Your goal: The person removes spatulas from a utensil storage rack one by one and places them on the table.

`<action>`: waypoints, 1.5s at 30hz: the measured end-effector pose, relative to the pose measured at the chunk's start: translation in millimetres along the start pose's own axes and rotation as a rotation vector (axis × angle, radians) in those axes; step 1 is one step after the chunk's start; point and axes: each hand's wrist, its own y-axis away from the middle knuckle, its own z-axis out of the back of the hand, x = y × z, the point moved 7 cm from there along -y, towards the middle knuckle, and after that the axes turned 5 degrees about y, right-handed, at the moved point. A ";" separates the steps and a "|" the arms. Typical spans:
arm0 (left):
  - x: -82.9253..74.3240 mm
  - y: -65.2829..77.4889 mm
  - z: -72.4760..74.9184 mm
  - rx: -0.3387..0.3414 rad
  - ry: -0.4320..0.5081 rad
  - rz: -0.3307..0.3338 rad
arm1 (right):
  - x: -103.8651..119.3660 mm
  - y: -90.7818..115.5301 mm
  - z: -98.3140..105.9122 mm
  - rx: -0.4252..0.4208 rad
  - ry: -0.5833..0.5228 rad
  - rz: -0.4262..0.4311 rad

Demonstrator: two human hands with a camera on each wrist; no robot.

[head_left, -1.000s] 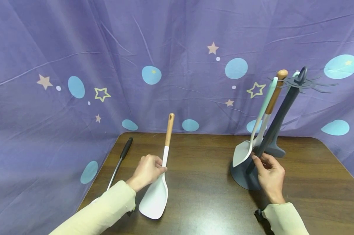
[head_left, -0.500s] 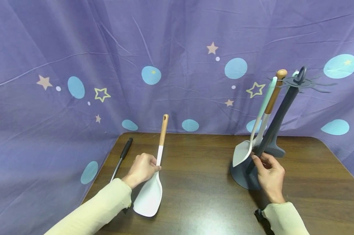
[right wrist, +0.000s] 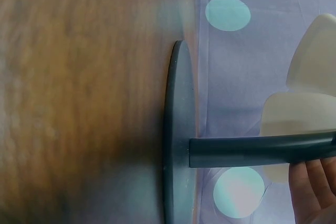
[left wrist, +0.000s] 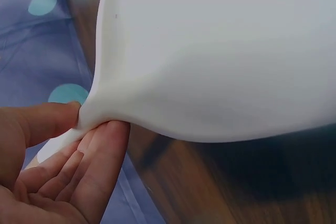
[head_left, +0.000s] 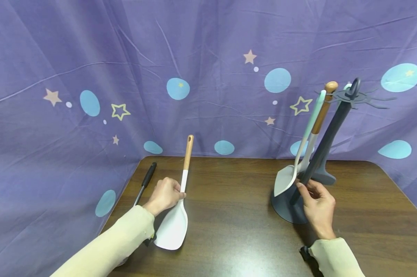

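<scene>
Between thumb and fingers my left hand (head_left: 165,195) pinches the neck of a white spatula (head_left: 172,227) with a wooden handle end. Its wide blade points down toward me and the handle away; in the left wrist view the blade (left wrist: 210,51) casts a shadow on the table. At the right, my right hand (head_left: 318,209) grips the lower part of the dark post (head_left: 327,140) of a utensil stand. The stand's round base (head_left: 288,209) rests on the table. In the right wrist view only some fingers (right wrist: 314,190) show against the post.
A mint-handled turner (head_left: 287,179), a wooden-handled utensil (head_left: 322,115) and a grey-headed utensil (head_left: 323,176) hang on the stand. Another utensil with a black handle (head_left: 147,176) lies at the table's left, partly hidden by my sleeve. A purple curtain (head_left: 208,77) stands behind the table.
My left hand has shifted the spatula leftward and slightly away from me, slowing lately. My right hand and the stand have stayed in place.
</scene>
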 end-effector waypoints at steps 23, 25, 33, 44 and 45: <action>16.6 -14.9 -2.5 0.072 -0.066 0.031 | -0.9 -0.4 -0.1 -0.001 -0.008 0.016; 18.9 -16.3 -3.1 0.076 -0.068 0.036 | -0.8 -0.5 -0.3 -0.001 -0.008 0.018; 24.7 -21.6 -4.1 0.080 -0.126 0.045 | -0.4 -0.6 -0.1 -0.002 -0.002 0.010; 39.1 -27.1 -8.7 0.117 -0.102 0.151 | -1.3 -0.7 -0.9 0.004 -0.010 0.016; 40.0 -27.6 -9.1 0.120 -0.092 0.158 | -1.5 -0.9 -0.9 0.005 -0.013 0.017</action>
